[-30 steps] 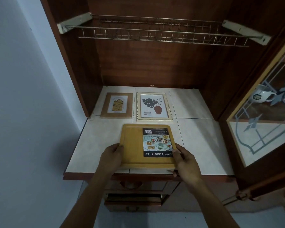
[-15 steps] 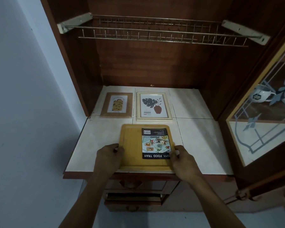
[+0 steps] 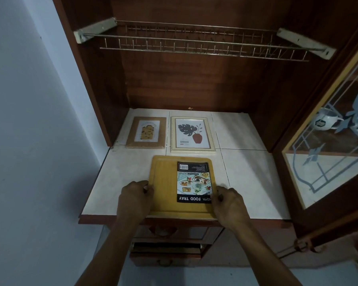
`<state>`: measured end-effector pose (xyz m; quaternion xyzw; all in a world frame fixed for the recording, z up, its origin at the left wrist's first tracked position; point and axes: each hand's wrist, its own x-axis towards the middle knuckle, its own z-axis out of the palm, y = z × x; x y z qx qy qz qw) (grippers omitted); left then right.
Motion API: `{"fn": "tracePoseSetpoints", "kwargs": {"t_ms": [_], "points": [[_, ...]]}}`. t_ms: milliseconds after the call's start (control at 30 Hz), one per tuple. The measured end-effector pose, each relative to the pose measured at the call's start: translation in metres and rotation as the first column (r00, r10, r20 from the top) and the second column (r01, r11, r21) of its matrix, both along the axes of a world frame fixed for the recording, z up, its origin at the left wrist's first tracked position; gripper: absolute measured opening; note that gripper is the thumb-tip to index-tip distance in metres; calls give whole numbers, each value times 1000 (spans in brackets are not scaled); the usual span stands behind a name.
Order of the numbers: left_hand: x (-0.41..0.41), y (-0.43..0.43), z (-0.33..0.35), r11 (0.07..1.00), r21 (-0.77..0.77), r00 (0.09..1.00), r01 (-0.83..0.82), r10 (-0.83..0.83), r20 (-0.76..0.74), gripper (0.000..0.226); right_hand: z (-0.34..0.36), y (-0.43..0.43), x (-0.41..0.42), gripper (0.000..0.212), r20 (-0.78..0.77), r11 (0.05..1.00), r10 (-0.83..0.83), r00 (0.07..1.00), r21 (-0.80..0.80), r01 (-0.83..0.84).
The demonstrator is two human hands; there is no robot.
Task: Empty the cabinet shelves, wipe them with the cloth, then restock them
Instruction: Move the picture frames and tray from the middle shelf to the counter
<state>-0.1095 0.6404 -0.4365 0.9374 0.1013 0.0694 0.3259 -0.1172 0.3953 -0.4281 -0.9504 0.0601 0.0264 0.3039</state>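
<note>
A yellow wooden food tray (image 3: 164, 182) with a black printed label lies flat on the white tiled shelf (image 3: 252, 182), near its front edge. My left hand (image 3: 133, 200) grips the tray's left edge and my right hand (image 3: 230, 204) grips its right edge, fingers curled at the rim. Behind the tray lie two picture frames: a brown one (image 3: 146, 132) on the left and a white one with a leaf print (image 3: 192, 134) beside it. No cloth is in view.
A wire rack (image 3: 194, 41) spans the cabinet above the shelf. A glass-paned cabinet door (image 3: 327, 162) stands open on the right, with white cups (image 3: 327, 121) behind it. Drawers (image 3: 167, 247) sit below the shelf. A pale wall is on the left.
The tray has settled flat on the shelf, slightly nearer the front edge. Both hands slid a little back along its sides and still hold it.
</note>
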Motion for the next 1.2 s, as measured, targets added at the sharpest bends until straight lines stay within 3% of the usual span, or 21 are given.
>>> {"fn": "tracePoseSetpoints", "kwargs": {"t_ms": [367, 567, 800, 1000, 1200], "points": [[-4, -2, 2, 999, -21, 999, -41, 41, -19, 27, 4, 2, -4, 34, -16, 998, -26, 1000, 49, 27], [-7, -12, 22, 999, 24, 999, -43, 42, 32, 41, 25, 2, -4, 63, 45, 996, 37, 998, -86, -33], [10, -37, 43, 945, 277, 959, 174, -226, 168, 58, 45, 7, 14, 75, 151, 936, 282, 948, -262, -236], [15, -50, 55, 831, 506, 949, 232, -308, 71, 75, 52, 6, 21, 83, 177, 838, 374, 910, -486, -250], [10, -60, 64, 756, 618, 955, 216, -297, 29, 85, 63, -5, 20, 83, 177, 788, 397, 901, -569, -235]]}}
